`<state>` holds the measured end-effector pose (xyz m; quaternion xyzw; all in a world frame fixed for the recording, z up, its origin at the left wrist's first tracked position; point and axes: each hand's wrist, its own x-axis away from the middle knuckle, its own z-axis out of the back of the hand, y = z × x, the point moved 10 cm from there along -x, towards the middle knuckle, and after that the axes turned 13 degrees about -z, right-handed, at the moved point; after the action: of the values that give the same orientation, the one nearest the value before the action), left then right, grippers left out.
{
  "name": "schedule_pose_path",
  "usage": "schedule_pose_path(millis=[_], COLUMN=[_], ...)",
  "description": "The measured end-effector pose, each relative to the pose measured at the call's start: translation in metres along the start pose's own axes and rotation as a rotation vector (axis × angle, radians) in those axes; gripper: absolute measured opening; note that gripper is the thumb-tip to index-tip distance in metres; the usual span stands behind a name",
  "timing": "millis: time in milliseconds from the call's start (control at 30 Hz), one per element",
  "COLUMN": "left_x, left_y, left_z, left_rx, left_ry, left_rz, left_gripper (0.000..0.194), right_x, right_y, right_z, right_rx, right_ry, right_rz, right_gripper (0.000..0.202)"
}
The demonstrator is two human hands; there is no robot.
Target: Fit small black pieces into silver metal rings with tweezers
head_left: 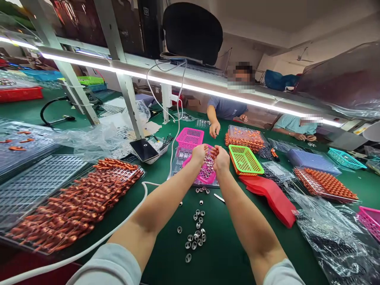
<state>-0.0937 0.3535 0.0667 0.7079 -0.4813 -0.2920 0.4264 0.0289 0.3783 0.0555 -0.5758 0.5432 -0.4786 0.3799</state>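
My left hand [199,154] and my right hand [221,158] are held over a pink basket [187,161], facing each other with a gap between. Both have curled fingers, and what lies inside them, if anything, is hidden. Between them, many small silver ring-like metal parts [208,168] lie in the basket. It rests on a clear plastic tray [178,158]. More of the metal parts [198,233] are scattered on the green table between my forearms. A slim white-and-silver tool [219,198] lies near my right forearm.
Trays of orange parts [74,202] stand left, beside a white cable [145,198] and a phone [144,150]. On the right are a green basket [246,159], red sheet material [268,194] and plastic bags [329,233]. A co-worker's hand [214,129] reaches in opposite.
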Motion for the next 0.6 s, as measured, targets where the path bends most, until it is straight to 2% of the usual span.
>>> schedule_pose_path(millis=[67,133,200,233,267,300,333,433,500,600], left_x=[0.021,0.055,0.101,0.127,0.152,0.176,0.2,0.253,0.267,0.258], left_y=[0.011,0.022,0.031,0.033,0.031,0.027,0.022,-0.019,-0.047,-0.066], left_z=[0.008,0.027,0.057,0.075,0.093,0.11,0.119,0.137,0.14,0.134], left_rx=[-0.024,-0.074,-0.149,-0.191,-0.233,-0.306,-0.511,-1.023,-1.19,-1.323], left_ry=[-0.066,-0.14,-0.203,-0.239,-0.272,-0.318,-0.45,-0.746,-0.842,-0.834], left_rz=[-0.025,-0.05,-0.081,-0.089,-0.093,-0.11,-0.187,-0.334,-0.38,-0.408], left_gripper=[0.036,0.035,0.029,0.033,0.047,0.068,0.09,0.135,0.147,0.147], right_x=[0.025,0.055,0.088,0.104,0.118,0.13,0.138,0.15,0.151,0.156], right_y=[-0.004,-0.004,0.003,0.01,0.018,0.026,0.035,0.061,0.077,0.091], right_z=[0.01,0.022,0.032,0.035,0.038,0.04,0.04,0.032,0.02,0.004], right_rx=[0.095,0.232,0.411,0.511,0.607,0.695,0.776,0.982,1.08,1.165], right_ry=[-0.042,-0.116,-0.207,-0.254,-0.291,-0.307,-0.314,-0.301,-0.293,-0.306], right_rz=[0.008,0.036,0.077,0.099,0.125,0.157,0.19,0.288,0.336,0.4], right_gripper=[0.034,0.032,0.024,0.017,0.013,0.014,0.02,0.042,0.052,0.056])
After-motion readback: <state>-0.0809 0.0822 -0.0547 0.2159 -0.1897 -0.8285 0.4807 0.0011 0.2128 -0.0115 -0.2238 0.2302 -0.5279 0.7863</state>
